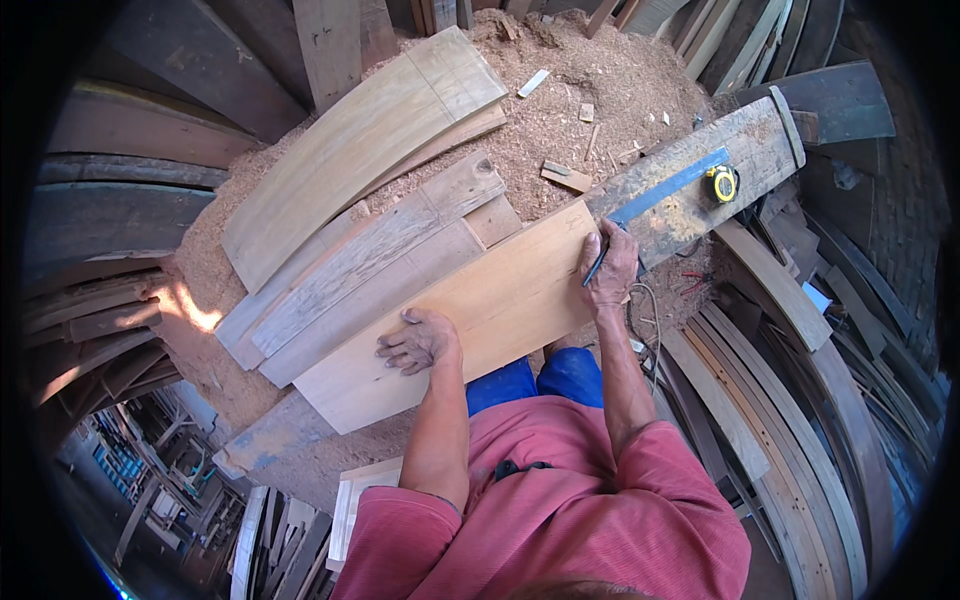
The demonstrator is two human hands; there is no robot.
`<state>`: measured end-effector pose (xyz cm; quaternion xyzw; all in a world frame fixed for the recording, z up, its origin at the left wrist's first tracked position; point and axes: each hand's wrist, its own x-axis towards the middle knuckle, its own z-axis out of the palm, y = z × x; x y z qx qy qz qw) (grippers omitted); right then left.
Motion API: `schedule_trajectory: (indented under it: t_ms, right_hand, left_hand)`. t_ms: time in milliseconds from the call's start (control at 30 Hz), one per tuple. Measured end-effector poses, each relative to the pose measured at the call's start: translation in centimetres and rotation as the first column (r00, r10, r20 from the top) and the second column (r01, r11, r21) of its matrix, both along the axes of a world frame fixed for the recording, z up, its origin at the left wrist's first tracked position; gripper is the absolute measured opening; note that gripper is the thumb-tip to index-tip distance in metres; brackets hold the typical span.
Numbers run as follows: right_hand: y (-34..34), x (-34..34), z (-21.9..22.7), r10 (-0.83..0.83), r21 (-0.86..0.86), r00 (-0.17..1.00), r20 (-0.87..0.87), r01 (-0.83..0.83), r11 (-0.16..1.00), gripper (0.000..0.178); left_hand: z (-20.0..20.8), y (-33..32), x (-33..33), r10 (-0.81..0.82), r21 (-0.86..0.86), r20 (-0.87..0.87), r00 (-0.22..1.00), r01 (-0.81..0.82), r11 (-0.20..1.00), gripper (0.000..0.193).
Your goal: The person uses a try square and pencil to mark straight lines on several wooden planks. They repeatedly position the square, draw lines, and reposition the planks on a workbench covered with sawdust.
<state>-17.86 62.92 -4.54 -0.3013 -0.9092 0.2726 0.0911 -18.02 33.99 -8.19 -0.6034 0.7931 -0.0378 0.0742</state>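
A long pale wooden board (500, 290) lies slantwise in front of me on a worn workbench plank (765, 135). My left hand (420, 342) rests flat on the board's left part, fingers spread. At the board's right end my right hand (612, 262) is closed round a thin dark pencil (594, 268), its tip low over the wood. Just beyond that hand lies a bluish metal ruler or square blade (672, 186), running up the plank; whether the fingers also touch it is hard to see. A yellow and black tape measure (722, 184) sits beside the blade.
Several cut boards (370, 150) lie on heaped sawdust (600, 80) beyond the bench. A small wood offcut (567, 177) is near the board's far corner. Stacked planks (790, 430) stand at the right, more timber (120, 220) at the left. A cord (650, 320) hangs beside my right forearm.
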Motion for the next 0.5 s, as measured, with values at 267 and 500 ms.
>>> schedule_trajectory:
  t_ms: [267, 500]
  right_hand:
    - [-0.22, -0.29, 0.35, 0.023, 0.072, 0.997, 0.071, -0.028, 0.997, 0.045]
    - [-0.03, 0.33, 0.11, 0.115, 0.067, 0.991, 0.066, -0.120, 0.991, 0.038]
  left_hand:
    - [0.78, 0.29, -0.21, 0.000, 0.025, -0.004, 1.000, 0.000, 1.000, 0.092]
    - [0.65, 0.24, -0.26, -0.002, 0.018, -0.006, 1.000, 0.002, 1.000, 0.094]
